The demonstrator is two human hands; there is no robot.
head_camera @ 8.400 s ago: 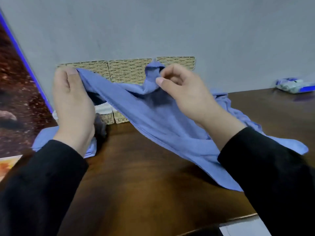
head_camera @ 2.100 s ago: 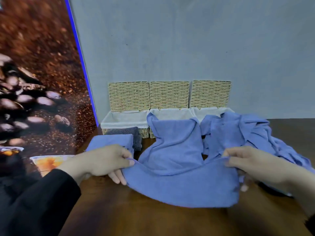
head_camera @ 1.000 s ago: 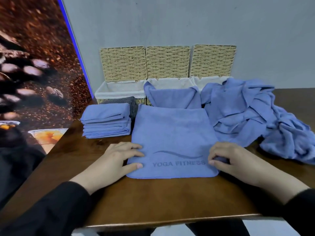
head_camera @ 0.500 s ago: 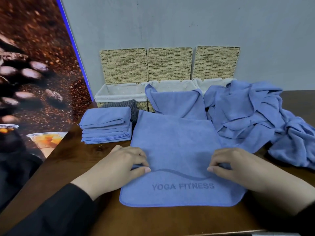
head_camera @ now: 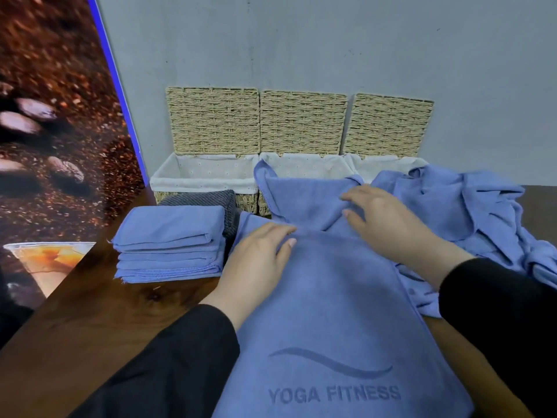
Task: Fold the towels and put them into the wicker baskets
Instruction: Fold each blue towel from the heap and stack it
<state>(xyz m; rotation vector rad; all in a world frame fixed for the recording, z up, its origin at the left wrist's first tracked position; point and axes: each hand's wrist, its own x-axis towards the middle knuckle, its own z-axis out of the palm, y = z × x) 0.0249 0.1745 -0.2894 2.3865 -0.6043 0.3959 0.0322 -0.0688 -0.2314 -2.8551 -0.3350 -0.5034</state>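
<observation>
Blue "YOGA FITNESS" towel (head_camera: 337,303) flat on bench (head_camera: 90,333), far edge draped over middle wicker basket (head_camera: 303,164). Left hand (head_camera: 256,260), right hand (head_camera: 388,227) on towel, fingers straight, holding nothing.

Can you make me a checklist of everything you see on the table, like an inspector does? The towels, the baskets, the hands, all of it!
Surface: dark wooden table, bare at front left.
Job's things: towel marked YOGA FITNESS spread flat, far end draped up on the middle basket; folded stack at left; loose pile at right, covering the front of the right basket; left basket shows only its white liner; all three lids stand open against the wall.
Clutter: grey cloth behind the stack.
Hands: left hand and right hand lie flat on the towel, fingers straight.
Cables: nothing seen.
Surroundings: grey wall; coffee-bean poster at left.
</observation>
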